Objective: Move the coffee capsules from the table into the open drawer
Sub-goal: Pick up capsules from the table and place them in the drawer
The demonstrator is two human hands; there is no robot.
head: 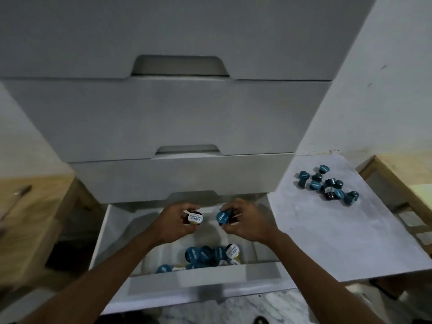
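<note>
Two bare hands meet at the centre of the frame, above an open white drawer [117, 232]. On the left of the pair, the left hand [174, 220] grips a white-lidded coffee capsule [195, 217] between thumb and fingertips, its printed foil lid facing the camera. Just beside it, the right hand [243, 220] grasps a blue-lidded capsule [224, 217] the same way. The two capsules are near each other but apart.

Below the hands, toward the drawer's near wall, lies a heap of capsules [210, 254], mostly blue-lidded with a few white ones. At the right of the frame, a white table [327, 230] stands beside the drawer; a loose cluster of dark blue capsules [327, 184] rests near its far edge. Closed white drawer fronts [163, 118] fill the upper frame.
</note>
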